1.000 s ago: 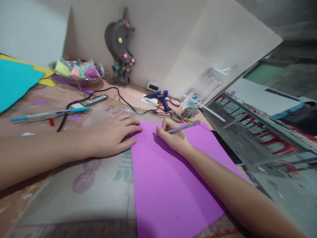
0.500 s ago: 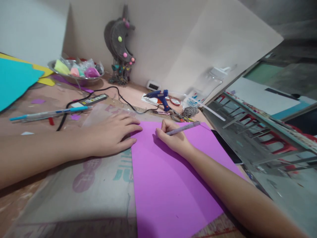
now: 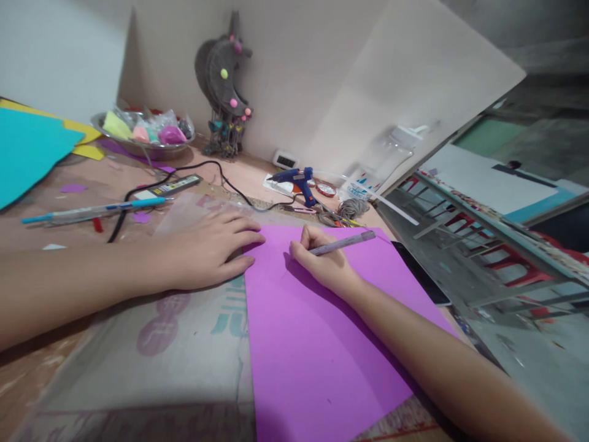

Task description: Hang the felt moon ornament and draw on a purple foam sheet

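A purple foam sheet [image 3: 317,344] lies on a cardboard mat [image 3: 184,350] in front of me. My left hand [image 3: 207,248] rests flat with fingers spread, its fingertips on the sheet's left edge near the top corner. My right hand [image 3: 322,261] is closed around a grey pen [image 3: 343,243], its tip on the sheet near the top edge. The pen's barrel points away to the right.
A blue glue gun [image 3: 298,181] with a black cord [image 3: 193,172] lies behind the sheet, beside a twine ball [image 3: 352,209]. A metal bowl of coloured bits [image 3: 142,135], a crescent ornament [image 3: 223,80], teal foam [image 3: 27,153] and a blue pen [image 3: 92,212] sit at left. A dark phone [image 3: 421,276] lies at right.
The pen in my right hand has tilted slightly lower and the hand has shifted a little on the sheet. My left hand has stayed put.
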Demonstrator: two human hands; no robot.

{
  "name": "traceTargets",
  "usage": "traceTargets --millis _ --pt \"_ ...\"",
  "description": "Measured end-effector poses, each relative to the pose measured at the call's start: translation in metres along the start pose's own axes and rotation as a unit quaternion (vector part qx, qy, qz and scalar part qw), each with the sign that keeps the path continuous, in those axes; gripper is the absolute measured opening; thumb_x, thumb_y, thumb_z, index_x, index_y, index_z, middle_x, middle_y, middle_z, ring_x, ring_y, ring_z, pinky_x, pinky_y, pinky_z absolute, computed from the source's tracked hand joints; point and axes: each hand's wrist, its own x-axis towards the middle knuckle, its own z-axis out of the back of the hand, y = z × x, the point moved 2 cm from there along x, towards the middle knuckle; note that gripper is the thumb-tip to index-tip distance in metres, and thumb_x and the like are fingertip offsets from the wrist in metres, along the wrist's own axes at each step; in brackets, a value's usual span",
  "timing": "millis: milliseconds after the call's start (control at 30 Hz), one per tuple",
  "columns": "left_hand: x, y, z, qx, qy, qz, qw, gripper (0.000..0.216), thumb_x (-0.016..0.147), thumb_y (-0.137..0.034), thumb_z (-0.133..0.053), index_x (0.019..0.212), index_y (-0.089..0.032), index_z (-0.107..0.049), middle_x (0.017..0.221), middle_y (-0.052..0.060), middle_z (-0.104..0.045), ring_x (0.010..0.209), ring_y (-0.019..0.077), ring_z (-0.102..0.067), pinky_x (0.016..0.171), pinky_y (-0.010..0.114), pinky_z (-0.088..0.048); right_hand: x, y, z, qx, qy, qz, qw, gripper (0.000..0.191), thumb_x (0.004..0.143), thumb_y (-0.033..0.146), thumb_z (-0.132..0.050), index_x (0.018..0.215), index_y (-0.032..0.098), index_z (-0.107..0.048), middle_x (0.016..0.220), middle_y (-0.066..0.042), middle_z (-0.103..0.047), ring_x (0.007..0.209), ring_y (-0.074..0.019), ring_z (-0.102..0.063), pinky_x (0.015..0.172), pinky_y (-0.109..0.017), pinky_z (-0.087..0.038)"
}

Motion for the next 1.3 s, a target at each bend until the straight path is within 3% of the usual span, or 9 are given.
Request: traceTargets --millis 300,433,533,633,767,900,1067,1300 --pt "0.000 -0.001 0.001 0.014 0.009 0.002 1.000 0.047 0.099 -0.045 -0.045 0.134 -0.023 -0.068 0.145 0.010 -0.064 0.135 0.0326 -0.054 0.120 0.055 -0.037 -0.006 0.001 -0.001 0.015 0.032 -0.007 0.999 0.033 0.081 0.035 -0.063 0.064 0.025 -0.036 0.054 0.007 -0.040 0.050 -0.0096 -0.034 0.049 -0.026 -0.028" --pt "0.001 -0.001 0.002 0.019 0.013 0.001 1.000 0.047 0.100 -0.044 -0.044 0.134 -0.022 -0.068 0.146 0.010 -0.063 0.135 0.0329 -0.055 0.120 0.056 -0.036 0.003 0.005 0.014 0.035 -0.025 0.017 0.999 0.028 0.085 0.040 -0.065 0.073 0.024 -0.045 0.061 0.005 -0.049 0.053 -0.0110 -0.042 0.052 -0.026 -0.034" --pt "0.001 -0.002 0.002 0.017 0.012 -0.003 1.000 0.046 0.100 -0.043 -0.045 0.133 -0.021 -0.069 0.146 0.011 -0.063 0.136 0.0333 -0.054 0.120 0.056 -0.037 0.016 0.003 0.036 -0.038 -0.068 0.063 0.995 0.017 0.087 0.038 -0.065 0.084 0.022 -0.060 0.074 0.000 -0.063 0.065 -0.0154 -0.055 0.063 -0.029 -0.045" --pt "0.000 -0.002 0.003 0.015 0.005 -0.004 1.000 0.046 0.100 -0.043 -0.045 0.133 -0.022 -0.069 0.145 0.010 -0.063 0.135 0.0332 -0.054 0.120 0.057 -0.036 0.029 -0.013 0.053 -0.134 -0.096 0.093 0.982 0.022 0.095 0.038 -0.057 0.099 0.021 -0.071 0.096 -0.007 -0.074 0.087 -0.0230 -0.067 0.082 -0.037 -0.052" --pt "-0.001 -0.003 0.002 0.022 0.010 -0.006 1.000 0.047 0.101 -0.045 -0.044 0.133 -0.021 -0.068 0.145 0.011 -0.062 0.136 0.0332 -0.053 0.121 0.057 -0.036 0.037 -0.042 0.053 -0.207 -0.054 0.098 0.972 0.033 0.098 0.031 -0.051 0.122 0.022 -0.072 0.123 -0.012 -0.075 0.114 -0.0305 -0.068 0.102 -0.046 -0.050" --pt "-0.002 0.000 0.001 0.028 0.007 0.019 0.999 0.053 0.100 -0.049 -0.045 0.138 -0.018 -0.064 0.151 0.013 -0.057 0.142 0.0338 -0.049 0.122 0.055 -0.036 0.037 -0.055 0.042 -0.225 -0.012 0.093 0.970 0.030 0.100 0.032 -0.053 0.118 0.021 -0.074 0.119 -0.012 -0.077 0.112 -0.0293 -0.071 0.100 -0.042 -0.051" --pt "-0.001 0.003 0.005 0.037 -0.041 0.064 0.996 0.057 0.098 -0.051 -0.046 0.139 -0.014 -0.060 0.145 0.017 -0.061 0.138 0.0348 -0.053 0.119 0.054 -0.040 0.035 -0.053 0.041 -0.244 -0.028 0.074 0.967 0.026 0.100 0.032 -0.053 0.114 0.022 -0.072 0.113 -0.010 -0.077 0.106 -0.0264 -0.071 0.094 -0.038 -0.051" --pt "0.002 0.002 0.010 0.021 -0.038 0.053 0.998 0.053 0.096 -0.051 -0.051 0.133 -0.015 -0.063 0.138 0.016 -0.067 0.131 0.0342 -0.059 0.114 0.053 -0.045 0.032 -0.046 0.042 -0.265 -0.046 0.082 0.960 0.027 0.100 0.032 -0.051 0.113 0.020 -0.072 0.111 -0.011 -0.077 0.104 -0.0287 -0.071 0.091 -0.040 -0.051"
